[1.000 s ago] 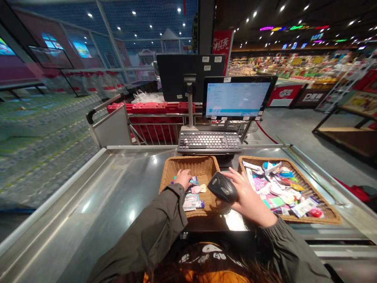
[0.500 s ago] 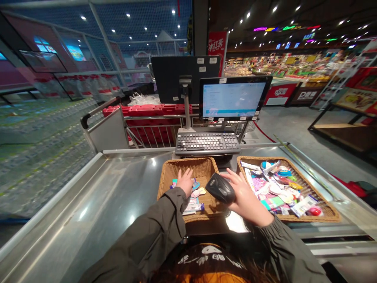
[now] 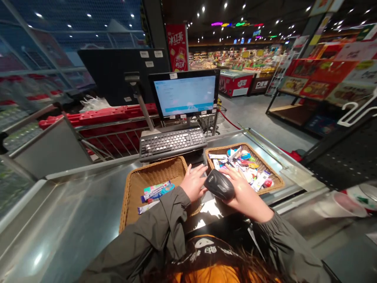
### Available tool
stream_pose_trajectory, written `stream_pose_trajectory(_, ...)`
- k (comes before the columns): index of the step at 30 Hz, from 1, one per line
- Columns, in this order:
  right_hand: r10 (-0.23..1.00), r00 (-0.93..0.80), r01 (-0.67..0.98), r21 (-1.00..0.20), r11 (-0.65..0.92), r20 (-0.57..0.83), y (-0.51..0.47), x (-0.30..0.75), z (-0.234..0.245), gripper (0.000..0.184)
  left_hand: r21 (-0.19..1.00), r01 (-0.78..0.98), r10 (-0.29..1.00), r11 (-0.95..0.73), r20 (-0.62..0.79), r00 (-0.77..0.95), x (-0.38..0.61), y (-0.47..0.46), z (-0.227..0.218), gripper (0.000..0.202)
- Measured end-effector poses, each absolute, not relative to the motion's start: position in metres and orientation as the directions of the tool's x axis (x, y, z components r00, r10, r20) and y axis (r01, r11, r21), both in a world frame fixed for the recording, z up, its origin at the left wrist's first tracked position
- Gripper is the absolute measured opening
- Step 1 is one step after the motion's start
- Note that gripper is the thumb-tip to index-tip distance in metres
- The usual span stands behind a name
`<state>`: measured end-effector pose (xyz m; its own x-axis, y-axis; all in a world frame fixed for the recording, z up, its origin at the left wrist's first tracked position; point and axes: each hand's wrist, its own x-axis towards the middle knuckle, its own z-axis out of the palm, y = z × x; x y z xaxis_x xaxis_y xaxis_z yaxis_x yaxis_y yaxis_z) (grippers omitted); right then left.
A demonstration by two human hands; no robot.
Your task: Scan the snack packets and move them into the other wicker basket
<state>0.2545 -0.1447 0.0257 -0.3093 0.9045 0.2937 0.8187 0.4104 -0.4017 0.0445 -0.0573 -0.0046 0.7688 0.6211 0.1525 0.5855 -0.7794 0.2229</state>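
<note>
My right hand (image 3: 242, 195) is closed round a black handheld barcode scanner (image 3: 219, 184), held between two wicker baskets. My left hand (image 3: 193, 182) hovers open with fingers stretched out, just left of the scanner, over the right rim of the left basket (image 3: 134, 186). It holds nothing. That basket contains a few small packets (image 3: 155, 191). The right basket (image 3: 275, 179) is full of several colourful small packets (image 3: 246, 165).
Behind the baskets stand a keyboard (image 3: 171, 142) and a lit monitor (image 3: 185, 95). The steel counter (image 3: 73, 212) stretches left. Red shopping baskets (image 3: 97, 116) and a metal rail lie behind. A black perforated rack (image 3: 343, 155) stands at right.
My left hand has lifted out of the left basket and moved right toward the scanner, leaving the packets behind. The view has swung to the right.
</note>
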Motion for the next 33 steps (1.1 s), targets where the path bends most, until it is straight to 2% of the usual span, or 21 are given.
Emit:
stream_pose_trajectory(5,0.934,-0.222,0.865,-0.386,0.321,0.279,-0.158,0.290,0.030,0.054,0.198,0.562,0.592,-0.803,0.161,0.790,0.075,-0.049,-0.007,0.026)
stream_pose_trajectory(10,0.953,-0.149,0.881,-0.402,0.249,0.264,-0.166,0.322,0.030,0.051,0.167,0.565,0.586,-0.808,0.136,0.799,0.100,-0.037,-0.020,0.029)
stream_pose_trajectory(12,0.956,-0.132,0.883,-0.407,0.234,0.263,-0.167,0.332,0.028,0.051,0.149,0.606,0.622,-0.782,0.108,0.776,0.109,-0.030,-0.027,0.031)
stream_pose_trajectory(17,0.954,-0.123,0.876,-0.421,0.234,0.273,-0.164,0.348,0.025,0.054,0.139,0.734,0.745,-0.665,0.064,0.664,0.126,-0.006,-0.038,0.030)
stream_pose_trajectory(21,0.952,-0.145,0.862,-0.437,0.255,0.269,-0.158,0.354,0.025,0.056,0.103,0.779,0.785,-0.619,0.113,0.609,0.136,0.017,-0.041,0.026)
stream_pose_trajectory(27,0.955,-0.164,0.856,-0.446,0.262,0.247,-0.146,0.355,0.024,0.055,0.024,0.786,0.777,-0.618,0.174,0.605,0.156,0.057,-0.045,0.025)
stream_pose_trajectory(33,0.957,-0.165,0.861,-0.438,0.258,0.240,-0.136,0.358,0.019,0.059,-0.037,0.741,0.731,-0.670,0.137,0.668,0.176,0.082,-0.054,0.020)
